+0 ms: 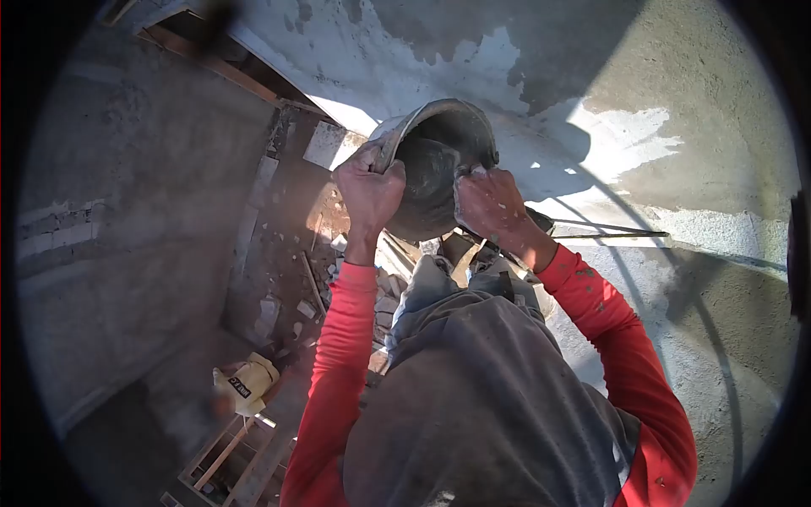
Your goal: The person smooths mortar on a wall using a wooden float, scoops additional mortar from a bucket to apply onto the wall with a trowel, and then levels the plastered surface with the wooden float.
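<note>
A dark, mortar-smeared bucket (pixel 431 182) is held out in front of me, tilted with its mouth partly facing me. My left hand (pixel 370 188) is closed around the left side of its rim. On the right side, my right hand (pixel 493 207) grips the rim in a fist. The inside looks grey and coated; how much it contains is hard to make out. Below the bucket are my legs, and grey-stained trousers show under my dark top.
Broken blocks and rubble (pixel 384 300) lie on the floor below, among wooden strips. A wooden frame (pixel 224 460) stands at lower left, near what seems to be a person in yellow (pixel 252 384). A partly plastered wall (pixel 541 93) rises ahead, with a long bar (pixel 608 234) at right.
</note>
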`<state>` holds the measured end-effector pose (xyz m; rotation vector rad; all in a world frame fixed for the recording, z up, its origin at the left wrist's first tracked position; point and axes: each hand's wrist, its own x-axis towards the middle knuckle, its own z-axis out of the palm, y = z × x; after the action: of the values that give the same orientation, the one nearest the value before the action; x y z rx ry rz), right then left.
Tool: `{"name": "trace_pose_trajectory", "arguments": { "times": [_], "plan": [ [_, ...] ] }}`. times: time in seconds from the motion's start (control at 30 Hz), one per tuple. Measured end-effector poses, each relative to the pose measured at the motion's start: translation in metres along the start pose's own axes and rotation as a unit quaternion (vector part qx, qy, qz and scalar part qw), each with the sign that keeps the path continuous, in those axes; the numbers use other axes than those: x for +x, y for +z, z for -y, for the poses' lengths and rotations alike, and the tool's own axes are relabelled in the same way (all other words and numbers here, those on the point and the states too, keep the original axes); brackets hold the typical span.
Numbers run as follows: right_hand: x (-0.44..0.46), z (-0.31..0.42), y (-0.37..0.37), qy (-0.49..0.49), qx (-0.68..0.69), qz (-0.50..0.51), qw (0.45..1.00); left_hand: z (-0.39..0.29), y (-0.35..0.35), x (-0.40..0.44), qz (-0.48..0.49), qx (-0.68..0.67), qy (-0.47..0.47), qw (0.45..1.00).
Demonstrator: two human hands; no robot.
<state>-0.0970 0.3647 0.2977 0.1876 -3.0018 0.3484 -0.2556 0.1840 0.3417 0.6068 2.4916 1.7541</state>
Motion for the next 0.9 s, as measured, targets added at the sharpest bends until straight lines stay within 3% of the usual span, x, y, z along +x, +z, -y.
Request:
{"name": "trace_pose_trajectory", "arguments": {
  "times": [0.17,0.27,0.3,0.33,0.37,0.43,0.5,0.57,0.63,0.7,0.73,0.77,0.83,0.87,0.9],
  "plan": [
    [-0.030,-0.054,0.060,-0.140,-0.236,-0.093,0.957,-0.004,0.019,0.007,0.045,0.042,0.052,0.997],
    [-0.014,-0.061,0.028,-0.061,-0.056,-0.182,0.980,-0.019,0.013,-0.001,0.081,0.036,0.024,0.996],
    [-0.008,-0.062,0.026,0.022,0.094,-0.034,0.995,-0.025,0.010,-0.006,0.078,0.032,0.037,0.996],
    [0.005,-0.068,0.020,0.101,0.234,0.111,0.961,-0.032,0.010,-0.007,0.073,0.025,0.059,0.995],
    [0.002,-0.061,0.015,0.137,0.357,0.146,0.912,-0.037,0.011,-0.008,0.062,0.016,0.078,0.995],
    [0.004,-0.038,-0.012,0.237,0.573,0.190,0.761,-0.028,0.014,-0.014,0.017,-0.007,0.044,0.999],
    [0.010,0.005,-0.046,0.328,0.632,0.163,0.683,-0.009,0.010,-0.017,-0.023,-0.049,0.005,0.999],
    [0.009,0.007,-0.020,0.232,0.635,0.163,0.718,0.003,0.003,-0.024,-0.074,-0.112,-0.063,0.989],
    [0.014,0.013,-0.023,0.251,0.597,0.196,0.737,0.018,-0.004,-0.030,-0.111,-0.148,-0.114,0.976],
    [0.014,0.019,-0.018,0.256,0.624,0.176,0.717,0.044,-0.004,-0.042,-0.140,-0.149,-0.137,0.969],
    [0.015,0.022,-0.023,0.257,0.624,0.187,0.714,0.054,-0.003,-0.048,-0.157,-0.159,-0.106,0.969],
    [0.020,0.022,-0.032,0.250,0.618,0.183,0.723,0.062,0.000,-0.050,-0.193,-0.120,-0.165,0.960],
    [0.021,0.010,-0.023,0.189,0.652,0.197,0.707,0.065,0.000,-0.053,-0.210,-0.178,-0.145,0.950],
    [0.025,0.018,-0.043,0.255,0.633,0.200,0.703,0.047,-0.004,-0.054,-0.218,-0.213,-0.131,0.943],
    [0.029,0.010,-0.046,0.238,0.607,0.213,0.728,0.055,-0.006,-0.056,-0.224,-0.208,-0.119,0.945]
  ]
}}
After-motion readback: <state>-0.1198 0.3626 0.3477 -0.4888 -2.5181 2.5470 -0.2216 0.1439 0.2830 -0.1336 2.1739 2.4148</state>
